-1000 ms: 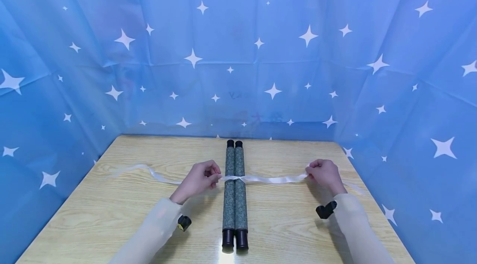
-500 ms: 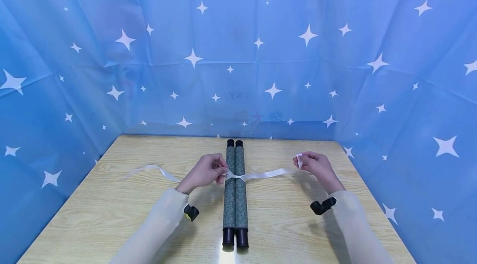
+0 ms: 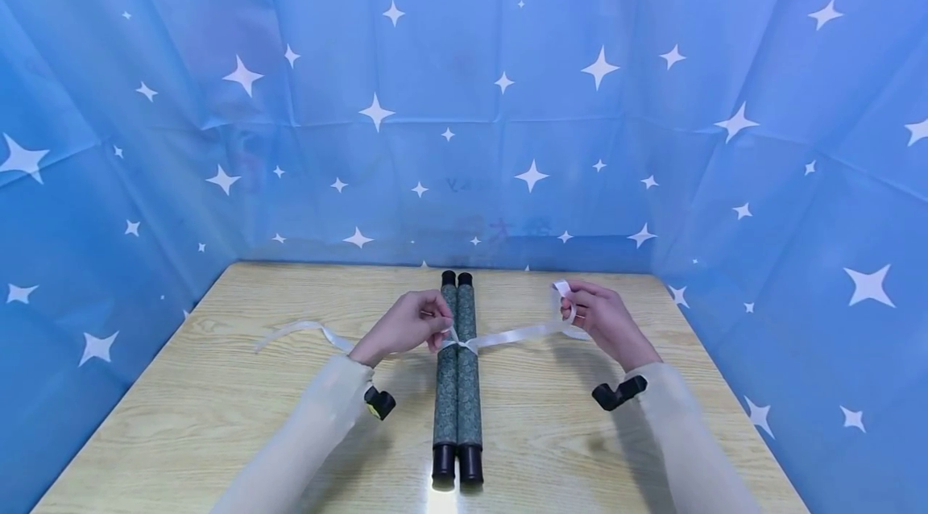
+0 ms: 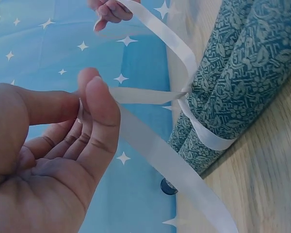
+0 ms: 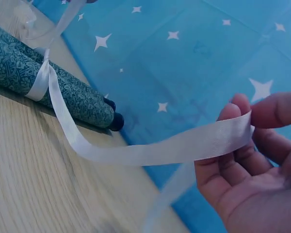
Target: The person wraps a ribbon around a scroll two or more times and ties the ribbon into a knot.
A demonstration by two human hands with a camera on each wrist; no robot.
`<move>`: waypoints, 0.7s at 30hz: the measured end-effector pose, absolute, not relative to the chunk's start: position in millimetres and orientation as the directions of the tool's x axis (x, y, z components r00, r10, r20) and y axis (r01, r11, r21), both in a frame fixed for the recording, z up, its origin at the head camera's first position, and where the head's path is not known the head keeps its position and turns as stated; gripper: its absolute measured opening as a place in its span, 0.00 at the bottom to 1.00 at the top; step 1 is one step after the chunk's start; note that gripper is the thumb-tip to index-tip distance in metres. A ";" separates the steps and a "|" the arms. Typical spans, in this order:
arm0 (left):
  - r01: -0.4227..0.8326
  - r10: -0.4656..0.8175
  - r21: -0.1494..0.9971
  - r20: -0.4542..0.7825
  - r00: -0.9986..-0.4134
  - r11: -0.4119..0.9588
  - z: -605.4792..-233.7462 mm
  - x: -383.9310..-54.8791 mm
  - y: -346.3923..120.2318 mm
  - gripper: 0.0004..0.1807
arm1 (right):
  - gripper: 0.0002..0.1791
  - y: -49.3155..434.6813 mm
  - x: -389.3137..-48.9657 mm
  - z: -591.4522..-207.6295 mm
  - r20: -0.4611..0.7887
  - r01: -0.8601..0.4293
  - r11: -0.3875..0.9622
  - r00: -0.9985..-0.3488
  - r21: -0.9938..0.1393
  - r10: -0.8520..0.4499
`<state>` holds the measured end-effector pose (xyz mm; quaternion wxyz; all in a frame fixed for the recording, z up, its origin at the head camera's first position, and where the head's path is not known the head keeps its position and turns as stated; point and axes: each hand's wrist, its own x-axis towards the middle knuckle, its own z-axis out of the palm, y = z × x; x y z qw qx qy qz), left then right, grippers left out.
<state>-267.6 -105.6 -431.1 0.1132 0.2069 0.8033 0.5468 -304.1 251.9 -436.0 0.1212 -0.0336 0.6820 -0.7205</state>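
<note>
Two green patterned scroll rolls with dark end knobs lie side by side on the table. A white ribbon wraps around their middle, crossing in a knot on top. Just left of the knot my left hand pinches one ribbon end between thumb and fingertips; its tail trails off to the left. Out to the right and raised, my right hand pinches the other ribbon length between thumb and forefinger, with the tail hanging below. In the left wrist view both lengths run out from the knot.
The light wooden table carries the rolls across its middle. A blue curtain with white stars hangs close behind the table's back edge and along both sides.
My right hand has moved left and up, folding its ribbon length into a loop. My left hand has shifted slightly right and up beside the knot, drawing its tail along.
</note>
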 end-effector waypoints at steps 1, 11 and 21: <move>0.208 0.458 0.926 0.043 -0.888 0.316 -431.0 -268.1 -104.9 0.04 | 0.22 249.7 -304.1 -434.7 -0.116 0.128 -0.036 -0.965 -0.991 -0.236; 0.189 0.489 0.936 0.021 -0.872 0.298 -428.2 -271.8 -98.5 0.05 | 0.24 218.0 -310.6 -425.6 -0.115 0.106 0.046 -0.940 -0.993 -0.323; 0.186 0.520 0.934 0.001 -0.854 0.305 -430.3 -273.6 -95.7 0.06 | 0.27 178.4 -320.1 -414.7 -0.095 0.065 0.088 -0.916 -0.994 -0.390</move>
